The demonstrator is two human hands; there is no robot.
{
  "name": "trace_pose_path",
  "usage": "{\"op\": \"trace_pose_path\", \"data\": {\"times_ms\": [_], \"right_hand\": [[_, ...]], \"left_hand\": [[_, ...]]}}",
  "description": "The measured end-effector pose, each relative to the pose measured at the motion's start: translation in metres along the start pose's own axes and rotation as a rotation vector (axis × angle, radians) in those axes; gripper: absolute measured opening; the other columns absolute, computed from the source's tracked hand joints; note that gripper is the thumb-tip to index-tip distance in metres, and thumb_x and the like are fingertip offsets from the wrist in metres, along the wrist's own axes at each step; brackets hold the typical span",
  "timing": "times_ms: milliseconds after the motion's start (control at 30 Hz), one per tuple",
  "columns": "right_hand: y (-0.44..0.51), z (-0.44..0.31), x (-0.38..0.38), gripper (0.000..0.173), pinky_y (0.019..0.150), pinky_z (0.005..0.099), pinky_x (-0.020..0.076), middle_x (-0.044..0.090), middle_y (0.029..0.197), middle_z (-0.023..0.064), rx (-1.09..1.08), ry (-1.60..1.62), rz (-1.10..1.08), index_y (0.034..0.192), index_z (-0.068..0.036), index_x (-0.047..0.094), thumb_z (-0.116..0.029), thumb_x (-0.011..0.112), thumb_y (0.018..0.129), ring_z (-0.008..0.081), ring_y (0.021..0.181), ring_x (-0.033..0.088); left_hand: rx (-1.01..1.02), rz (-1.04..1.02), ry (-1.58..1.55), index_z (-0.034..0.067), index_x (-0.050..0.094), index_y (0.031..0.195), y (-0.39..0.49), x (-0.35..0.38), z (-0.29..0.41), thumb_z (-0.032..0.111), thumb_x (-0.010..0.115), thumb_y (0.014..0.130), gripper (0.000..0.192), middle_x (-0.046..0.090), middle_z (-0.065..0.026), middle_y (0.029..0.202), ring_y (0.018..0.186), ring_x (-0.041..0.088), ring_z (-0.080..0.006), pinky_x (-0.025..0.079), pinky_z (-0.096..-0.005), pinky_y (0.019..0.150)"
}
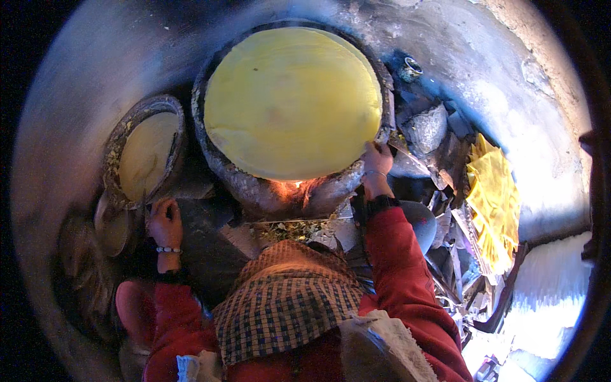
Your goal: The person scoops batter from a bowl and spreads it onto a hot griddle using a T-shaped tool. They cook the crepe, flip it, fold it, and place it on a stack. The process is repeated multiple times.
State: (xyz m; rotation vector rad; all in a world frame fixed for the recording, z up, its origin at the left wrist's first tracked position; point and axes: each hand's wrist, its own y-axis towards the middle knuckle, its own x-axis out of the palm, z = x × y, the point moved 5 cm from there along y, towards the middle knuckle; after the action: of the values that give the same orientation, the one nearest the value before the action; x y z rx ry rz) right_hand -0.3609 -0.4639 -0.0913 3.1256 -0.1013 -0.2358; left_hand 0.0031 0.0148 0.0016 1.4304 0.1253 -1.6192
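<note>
A large, thin round of yellow batter or flatbread (292, 102) covers the round griddle in front of me. Firelight glows under its near edge, inside the dark rim of the stove (286, 196). My right hand (377, 160) is at the stove's lower right rim, fingers bent close to the edge of the round; whether they pinch it cannot be told. On the left, my left hand (164, 223) is curled beside the lower edge of a crusted basin (110, 162) that holds pale batter (148, 155). What that hand's fingers hold, if anything, is hidden in shadow.
Scraps of cardboard and sticks (453, 258) lie in a heap at right, with crumpled yellow sheets (494, 205) on it. A grey rock or lump (428, 129) and a small jar (411, 69) are beyond the stove's right side. A curved wall surrounds the place.
</note>
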Motion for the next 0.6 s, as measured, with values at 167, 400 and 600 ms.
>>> {"op": "trace_pose_path", "data": {"times_ms": [167,400,600], "right_hand": [[-0.001,0.002,0.023,0.025,0.052,0.0366,0.0498,0.068,0.078,0.0077,0.278,0.049,-0.192,0.095,-0.005,0.067,-0.024,0.066,0.079,0.0235,0.062,0.064],[-0.022,-0.09,0.056,0.016,0.067,0.0368,0.0579,0.064,0.088,0.0066,0.295,0.343,-0.444,0.102,-0.005,0.061,-0.006,0.06,0.086,0.0195,0.072,0.063],[-0.045,-0.172,0.062,0.012,0.074,0.0384,0.0579,0.064,0.088,0.0088,0.236,0.45,-0.458,0.098,-0.002,0.061,-0.001,0.06,0.086,0.0216,0.074,0.064]], "left_hand": [[0.065,-0.019,0.056,0.007,0.069,0.096,0.005,-0.005,0.012,0.014,0.068,0.086,0.013,0.067,-0.0109,0.108,0.092,0.067,-0.0314,0.055,-0.0409,0.077],[-0.239,-0.503,-0.805,0.006,0.069,0.097,-0.016,0.047,0.113,0.014,0.066,0.089,0.012,0.07,-0.0098,0.101,0.09,0.068,-0.0237,0.054,-0.0327,0.08],[-1.103,-0.819,-1.951,0.009,0.062,0.111,-0.027,0.143,0.209,0.036,0.065,0.092,0.033,0.068,-0.0096,0.106,0.095,0.066,-0.0251,0.056,-0.0407,0.082]]}}
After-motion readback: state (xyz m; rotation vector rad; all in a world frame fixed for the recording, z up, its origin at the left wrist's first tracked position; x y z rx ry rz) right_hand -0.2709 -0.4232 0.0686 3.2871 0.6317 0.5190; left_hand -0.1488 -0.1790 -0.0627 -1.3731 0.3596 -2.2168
